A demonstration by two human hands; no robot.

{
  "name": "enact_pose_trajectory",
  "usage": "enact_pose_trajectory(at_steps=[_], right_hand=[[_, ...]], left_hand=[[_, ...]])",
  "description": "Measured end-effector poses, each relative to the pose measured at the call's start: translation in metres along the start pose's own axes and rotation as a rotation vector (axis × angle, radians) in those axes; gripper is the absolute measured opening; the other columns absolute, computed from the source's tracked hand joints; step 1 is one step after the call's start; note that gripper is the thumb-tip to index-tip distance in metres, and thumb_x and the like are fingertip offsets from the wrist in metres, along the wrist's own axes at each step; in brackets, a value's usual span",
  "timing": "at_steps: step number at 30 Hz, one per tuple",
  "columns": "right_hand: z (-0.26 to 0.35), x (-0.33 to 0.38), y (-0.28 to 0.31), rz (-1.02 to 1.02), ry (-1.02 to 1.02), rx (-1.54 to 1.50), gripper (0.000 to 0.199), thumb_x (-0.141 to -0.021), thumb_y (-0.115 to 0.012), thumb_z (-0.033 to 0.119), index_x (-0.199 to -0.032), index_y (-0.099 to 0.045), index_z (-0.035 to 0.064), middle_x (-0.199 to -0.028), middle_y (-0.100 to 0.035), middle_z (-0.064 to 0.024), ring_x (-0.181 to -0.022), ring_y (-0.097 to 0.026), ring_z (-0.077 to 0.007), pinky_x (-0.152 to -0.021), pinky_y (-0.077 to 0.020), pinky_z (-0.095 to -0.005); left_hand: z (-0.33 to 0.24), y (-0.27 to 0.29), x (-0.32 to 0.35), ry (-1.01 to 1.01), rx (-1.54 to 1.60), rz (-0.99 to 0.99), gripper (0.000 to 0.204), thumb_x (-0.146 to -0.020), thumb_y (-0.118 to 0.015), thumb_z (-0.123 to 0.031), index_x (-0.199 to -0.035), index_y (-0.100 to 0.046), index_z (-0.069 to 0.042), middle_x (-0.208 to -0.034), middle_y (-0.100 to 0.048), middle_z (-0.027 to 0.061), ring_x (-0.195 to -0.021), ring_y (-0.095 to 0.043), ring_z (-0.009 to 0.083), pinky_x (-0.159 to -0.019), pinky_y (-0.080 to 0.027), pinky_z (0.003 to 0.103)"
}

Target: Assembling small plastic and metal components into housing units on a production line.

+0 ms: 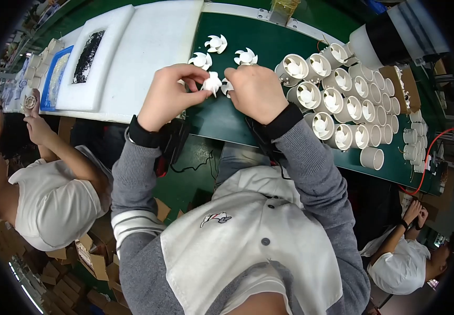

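Between the thumb and fingers of my left hand (171,94) is a small white fan impeller (212,84), held above the green table. Close to its right, my right hand (258,93) is closed, with its fingers curled in. Another white impeller (226,87) shows at the edge of the right fingers. Whether they grip it or something else is hidden. Beyond my hands lie three loose impellers: one at the back (217,44), one nearer the left hand (200,61), and one behind the right hand (246,56).
Several white round fan housings (332,100), many with impellers inside, stand to the right. A large white cylinder with a black band (389,39) juts in at the far right. White foam sheets (153,47) and a blue tray (53,79) lie left. Co-workers sit on both sides.
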State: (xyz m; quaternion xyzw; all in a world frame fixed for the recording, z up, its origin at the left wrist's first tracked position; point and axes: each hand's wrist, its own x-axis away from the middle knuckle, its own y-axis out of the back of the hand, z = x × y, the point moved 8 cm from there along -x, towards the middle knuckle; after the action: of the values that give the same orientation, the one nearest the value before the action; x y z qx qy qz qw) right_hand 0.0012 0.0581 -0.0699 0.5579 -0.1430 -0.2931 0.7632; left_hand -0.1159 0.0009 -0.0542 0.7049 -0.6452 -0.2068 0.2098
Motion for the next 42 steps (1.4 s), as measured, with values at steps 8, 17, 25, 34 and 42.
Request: enact_pose_trajectory(at_steps=[8,17,25,34,42], right_hand=[[-0.01,0.055,0.002,-0.219,-0.11,-1.489,0.03,-0.088,-0.058,0.027,-0.108,-0.056,0.0033,-0.094,-0.061,-0.008,-0.077,-0.056,-0.0206,-0.067,-0.0443,-0.0338],[-0.009,0.098,0.024,-0.196,0.004,-2.213,0.045,-0.089,-0.056,0.037,-0.118,-0.052,0.0024,-0.103,-0.058,-0.0097,-0.079,-0.049,-0.0175,-0.069,-0.0373,-0.0277],[-0.086,0.211,0.108,-0.288,-0.148,-1.108,0.032,-0.071,-0.069,0.005,-0.101,-0.061,-0.0037,-0.101,-0.06,-0.0142,-0.088,-0.054,-0.0184,-0.073,-0.0425,-0.0305],[-0.23,0.152,0.211,-0.173,-0.289,-0.092,0.022,-0.076,-0.068,0.013,-0.093,-0.064,-0.0013,-0.083,-0.061,-0.006,-0.07,-0.056,-0.014,-0.063,-0.0451,-0.0261],[-0.27,0.078,0.17,0.159,-0.256,0.145,0.024,-0.07,-0.072,0.018,-0.085,-0.065,-0.0001,-0.08,-0.064,-0.0114,-0.075,-0.062,-0.0256,-0.069,-0.0507,-0.0344]], left_hand=[[0.024,-0.031,0.048,-0.111,1.598,-0.144,0.038,-0.083,-0.065,-0.003,-0.12,-0.054,-0.004,-0.106,-0.06,0.0068,-0.078,-0.053,0.0087,-0.058,-0.039,0.02],[-0.025,-0.063,0.03,-0.116,1.702,0.145,0.039,-0.082,-0.066,-0.003,-0.119,-0.054,-0.002,-0.107,-0.06,0.0073,-0.078,-0.054,0.0091,-0.059,-0.041,0.018],[-0.062,-0.037,-0.087,-0.257,0.478,-0.006,0.03,-0.075,-0.071,0.003,-0.104,-0.064,0.003,-0.095,-0.064,0.0078,-0.074,-0.052,0.0094,-0.061,-0.044,0.023],[-0.172,-0.134,-0.263,-1.036,-0.063,0.206,0.03,-0.074,-0.074,-0.013,-0.101,-0.066,-0.001,-0.09,-0.065,0.0073,-0.079,-0.059,0.0181,-0.072,-0.049,0.028],[-0.202,-0.235,-0.286,-0.937,-0.439,0.72,0.025,-0.064,-0.078,-0.01,-0.085,-0.069,0.0,-0.085,-0.066,0.0104,-0.072,-0.062,0.0243,-0.063,-0.05,0.033]])
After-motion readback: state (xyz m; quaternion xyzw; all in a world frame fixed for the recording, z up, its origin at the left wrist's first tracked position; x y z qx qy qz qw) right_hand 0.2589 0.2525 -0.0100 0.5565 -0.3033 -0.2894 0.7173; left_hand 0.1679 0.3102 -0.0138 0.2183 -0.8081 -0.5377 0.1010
